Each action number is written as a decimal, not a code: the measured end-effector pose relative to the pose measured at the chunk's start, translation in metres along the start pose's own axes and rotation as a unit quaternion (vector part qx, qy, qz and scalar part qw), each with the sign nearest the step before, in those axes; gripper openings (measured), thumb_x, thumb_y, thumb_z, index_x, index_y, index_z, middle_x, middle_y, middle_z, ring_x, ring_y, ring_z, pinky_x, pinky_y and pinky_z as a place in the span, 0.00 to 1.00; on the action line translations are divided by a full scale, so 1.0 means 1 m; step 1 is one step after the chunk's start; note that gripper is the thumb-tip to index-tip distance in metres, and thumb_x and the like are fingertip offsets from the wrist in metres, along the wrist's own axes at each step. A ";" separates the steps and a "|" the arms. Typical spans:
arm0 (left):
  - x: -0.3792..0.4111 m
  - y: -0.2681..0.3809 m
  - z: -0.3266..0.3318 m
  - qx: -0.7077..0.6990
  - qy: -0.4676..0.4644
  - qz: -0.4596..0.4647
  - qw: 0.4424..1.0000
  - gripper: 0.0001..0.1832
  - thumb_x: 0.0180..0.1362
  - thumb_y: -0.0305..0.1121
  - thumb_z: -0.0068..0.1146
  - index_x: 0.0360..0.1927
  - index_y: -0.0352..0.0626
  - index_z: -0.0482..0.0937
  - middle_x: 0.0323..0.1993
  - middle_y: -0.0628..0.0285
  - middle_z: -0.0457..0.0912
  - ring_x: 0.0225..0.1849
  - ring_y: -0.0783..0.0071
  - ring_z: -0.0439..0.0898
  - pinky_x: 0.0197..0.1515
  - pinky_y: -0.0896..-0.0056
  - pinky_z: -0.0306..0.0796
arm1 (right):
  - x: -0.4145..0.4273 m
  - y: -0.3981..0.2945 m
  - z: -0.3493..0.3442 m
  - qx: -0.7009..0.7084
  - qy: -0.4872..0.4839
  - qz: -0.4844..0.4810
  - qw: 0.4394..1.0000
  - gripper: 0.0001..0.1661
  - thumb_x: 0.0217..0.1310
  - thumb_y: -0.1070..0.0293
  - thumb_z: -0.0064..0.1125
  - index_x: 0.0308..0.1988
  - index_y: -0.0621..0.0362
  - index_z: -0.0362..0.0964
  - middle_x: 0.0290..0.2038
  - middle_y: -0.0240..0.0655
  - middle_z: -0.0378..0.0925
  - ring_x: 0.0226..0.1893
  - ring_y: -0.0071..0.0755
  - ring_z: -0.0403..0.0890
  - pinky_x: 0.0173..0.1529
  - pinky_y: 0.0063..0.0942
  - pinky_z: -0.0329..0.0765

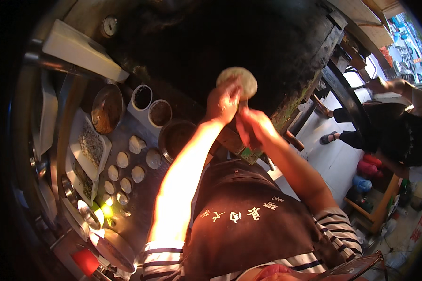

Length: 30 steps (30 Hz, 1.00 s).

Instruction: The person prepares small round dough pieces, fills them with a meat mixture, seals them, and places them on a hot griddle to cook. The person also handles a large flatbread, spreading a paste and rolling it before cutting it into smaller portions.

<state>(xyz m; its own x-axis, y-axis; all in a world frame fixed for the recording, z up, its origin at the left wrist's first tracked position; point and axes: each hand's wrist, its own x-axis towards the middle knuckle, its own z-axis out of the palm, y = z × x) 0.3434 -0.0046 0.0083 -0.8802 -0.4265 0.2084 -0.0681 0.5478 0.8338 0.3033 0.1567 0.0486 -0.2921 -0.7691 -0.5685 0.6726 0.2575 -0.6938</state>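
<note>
My left hand [225, 100] is on a flat round of dough [248, 81], its fingers lying over the near left part of the disc. The dough is pale and speckled, and it shows against a dark, sooty work surface or oven top [204, 42]. Just below it and to the right is my right hand [255, 123], blurred, with its fingers pointing towards the left hand. A small greyish piece [243, 104] shows between the two hands; I cannot tell what it is or whether the right hand grips it.
Several dough pieces [123, 159] lie on a metal counter [140, 189] at left. Around them stand a metal bowl [108, 109], two white tubs [160, 113] and trays of chopped filling [91, 144]. A dial gauge [109, 26] is at upper left. Another person [390, 130] stands at right.
</note>
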 end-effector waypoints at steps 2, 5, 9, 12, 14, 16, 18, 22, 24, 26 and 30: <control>0.026 0.028 -0.016 -0.052 0.104 -0.023 0.993 0.20 0.60 0.33 0.55 0.57 0.44 0.74 0.57 0.49 0.74 0.62 0.54 0.69 0.62 0.63 0.65 | 0.051 -0.023 -0.010 0.047 0.078 -0.082 0.992 0.20 0.67 0.50 0.49 0.35 0.57 0.67 0.20 0.33 0.72 0.12 0.28 0.72 0.14 0.28 0.70; 0.017 0.028 -0.044 -0.165 0.210 -0.026 0.963 0.21 0.61 0.31 0.56 0.58 0.38 0.72 0.56 0.51 0.76 0.62 0.61 0.71 0.63 0.66 0.63 | 0.073 -0.065 -0.028 -0.493 0.293 -0.273 0.773 0.20 0.68 0.56 0.46 0.50 0.60 0.65 0.27 0.45 0.77 0.27 0.45 0.81 0.34 0.40 0.78; -0.024 0.015 -0.033 -0.143 0.154 -0.099 0.973 0.20 0.60 0.32 0.57 0.55 0.36 0.74 0.54 0.52 0.77 0.58 0.63 0.74 0.61 0.67 0.65 | 0.105 -0.091 -0.060 -0.716 0.308 -0.135 0.612 0.38 0.67 0.59 0.43 0.70 0.52 0.38 0.42 0.52 0.76 0.44 0.54 0.78 0.47 0.46 0.74; -0.067 0.010 -0.039 -0.089 0.152 -0.092 0.980 0.17 0.59 0.30 0.57 0.51 0.34 0.77 0.53 0.52 0.78 0.57 0.63 0.75 0.60 0.66 0.67 | 0.090 -0.097 -0.046 -0.690 0.305 -0.159 0.637 0.35 0.68 0.59 0.42 0.70 0.48 0.42 0.39 0.50 0.78 0.42 0.55 0.79 0.46 0.45 0.74; -0.090 -0.004 -0.039 -0.114 0.175 -0.101 0.973 0.14 0.59 0.30 0.56 0.48 0.33 0.78 0.51 0.52 0.79 0.56 0.62 0.76 0.60 0.67 0.67 | 0.079 -0.092 -0.048 -0.709 0.302 -0.082 0.632 0.32 0.67 0.58 0.41 0.68 0.40 0.48 0.37 0.49 0.79 0.41 0.54 0.80 0.45 0.45 0.75; -0.101 -0.013 -0.036 -0.181 0.214 -0.133 0.951 0.13 0.58 0.27 0.56 0.45 0.33 0.79 0.50 0.52 0.80 0.54 0.62 0.77 0.59 0.67 0.68 | 0.072 -0.076 -0.049 -0.692 0.301 -0.091 0.649 0.29 0.67 0.58 0.42 0.66 0.40 0.53 0.38 0.50 0.79 0.42 0.54 0.80 0.44 0.46 0.75; -0.109 -0.005 -0.040 -0.139 0.222 -0.121 0.957 0.11 0.58 0.25 0.56 0.44 0.33 0.79 0.49 0.52 0.81 0.53 0.62 0.78 0.58 0.67 0.69 | 0.064 -0.088 -0.047 -0.688 0.294 -0.099 0.656 0.28 0.67 0.57 0.42 0.65 0.42 0.55 0.39 0.50 0.79 0.42 0.55 0.80 0.43 0.46 0.75; -0.120 0.012 -0.078 0.029 0.279 -0.044 0.959 0.10 0.57 0.22 0.54 0.42 0.33 0.79 0.46 0.53 0.81 0.50 0.62 0.79 0.57 0.65 0.70 | 0.073 -0.084 -0.045 -0.696 0.288 -0.087 0.651 0.25 0.68 0.51 0.38 0.59 0.48 0.64 0.37 0.52 0.79 0.41 0.56 0.80 0.43 0.46 0.75; -0.154 -0.015 -0.084 0.002 0.345 -0.094 0.934 0.10 0.56 0.23 0.56 0.42 0.34 0.80 0.46 0.53 0.82 0.49 0.61 0.79 0.57 0.63 0.69 | 0.081 -0.082 -0.054 -0.712 0.292 -0.082 0.633 0.27 0.68 0.46 0.38 0.53 0.50 0.71 0.36 0.51 0.80 0.39 0.54 0.81 0.43 0.44 0.75; -0.194 -0.041 -0.095 -0.125 0.441 -0.208 0.864 0.13 0.57 0.22 0.54 0.46 0.32 0.78 0.49 0.54 0.80 0.53 0.65 0.76 0.59 0.66 0.67 | 0.076 -0.091 -0.054 -0.718 0.325 -0.081 0.610 0.27 0.66 0.41 0.41 0.47 0.48 0.77 0.36 0.50 0.81 0.37 0.51 0.81 0.41 0.43 0.75; -0.276 -0.109 -0.157 -0.239 0.668 -0.199 0.676 0.13 0.59 0.21 0.52 0.48 0.33 0.76 0.46 0.56 0.81 0.46 0.68 0.78 0.55 0.69 0.70 | 0.083 -0.081 -0.075 -0.733 0.267 -0.238 0.579 0.20 0.66 0.62 0.46 0.56 0.52 0.69 0.44 0.49 0.79 0.40 0.50 0.81 0.42 0.43 0.76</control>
<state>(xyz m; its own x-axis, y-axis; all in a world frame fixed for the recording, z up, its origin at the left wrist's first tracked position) 0.6677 -0.0601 -0.0599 0.3939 -0.9163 -0.0725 0.2663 0.0383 0.9631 0.1729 0.1156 0.0244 -0.6386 -0.7675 0.0565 -0.7555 0.6113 -0.2357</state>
